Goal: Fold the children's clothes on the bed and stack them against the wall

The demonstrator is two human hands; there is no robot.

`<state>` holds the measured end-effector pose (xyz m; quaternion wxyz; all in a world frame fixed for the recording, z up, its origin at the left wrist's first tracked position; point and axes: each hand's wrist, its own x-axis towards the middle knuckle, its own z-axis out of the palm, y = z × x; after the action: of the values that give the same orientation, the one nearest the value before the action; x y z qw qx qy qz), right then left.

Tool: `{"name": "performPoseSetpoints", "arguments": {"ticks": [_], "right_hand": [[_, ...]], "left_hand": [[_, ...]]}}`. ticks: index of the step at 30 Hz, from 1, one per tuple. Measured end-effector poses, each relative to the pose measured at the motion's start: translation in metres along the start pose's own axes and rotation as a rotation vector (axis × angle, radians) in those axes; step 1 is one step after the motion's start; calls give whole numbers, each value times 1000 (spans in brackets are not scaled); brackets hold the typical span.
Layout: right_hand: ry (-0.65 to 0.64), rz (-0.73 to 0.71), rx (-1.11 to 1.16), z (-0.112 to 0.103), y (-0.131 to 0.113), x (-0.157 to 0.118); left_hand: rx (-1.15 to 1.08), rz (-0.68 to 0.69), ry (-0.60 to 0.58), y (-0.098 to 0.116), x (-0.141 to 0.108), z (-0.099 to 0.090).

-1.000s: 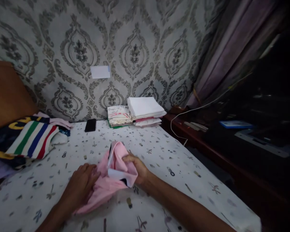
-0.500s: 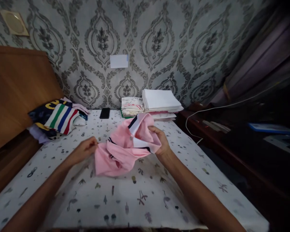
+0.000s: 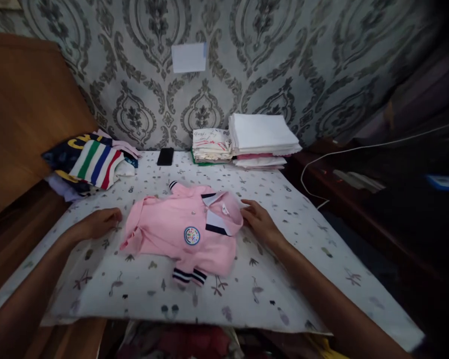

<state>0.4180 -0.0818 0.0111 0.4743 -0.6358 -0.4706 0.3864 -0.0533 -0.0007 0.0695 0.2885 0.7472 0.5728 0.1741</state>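
A pink polo shirt (image 3: 164, 224) lies front side up on the patterned white cloth (image 3: 284, 249), its white and navy collar toward the right and its hem toward the left. A round badge shows on its chest. Just left of the hem is my left hand (image 3: 103, 222), its fingers curled together with nothing visible in them. My right hand (image 3: 258, 219) is beside the collar, fingers apart, the fingertips close to the collar's edge and holding nothing.
A heap of clothes with a striped piece (image 3: 97, 164) lies at the back left, near a wooden panel (image 3: 26, 114). A black phone (image 3: 165, 156) and folded cloth stacks (image 3: 264, 133) stand by the wall. A white cable (image 3: 359, 149) hangs at right.
The pink shirt has gone from bunched up between both hands to spread on the cloth. Both hands have let go, the left one moving further left. The view has tilted down.
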Motion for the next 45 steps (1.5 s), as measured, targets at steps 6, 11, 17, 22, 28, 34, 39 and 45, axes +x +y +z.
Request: {"name": "performPoseSetpoints", "arguments": {"ticks": [6,11,17,22,28,34,39,45], "right_hand": [[23,-206,-427,1,-2,13],[-11,-235,-711,35,-23,78],[-358,-321,-915,93,-51,133],[-450,-479,-828,103,-58,139],[89,-641,-531,89,-74,165],[92,-619,-626,85,-61,157],[-296,-871,-538,57,-49,37],[-607,-984,-660,44,-27,-86]], "left_hand": [[104,87,101,21,32,17],[283,59,3,75,88,56],[479,-21,-137,77,97,73],[286,79,-235,58,74,42],[-141,87,372,50,97,26],[55,-56,508,19,109,44],[115,32,410,11,57,46],[263,514,-168,47,-25,38]]}}
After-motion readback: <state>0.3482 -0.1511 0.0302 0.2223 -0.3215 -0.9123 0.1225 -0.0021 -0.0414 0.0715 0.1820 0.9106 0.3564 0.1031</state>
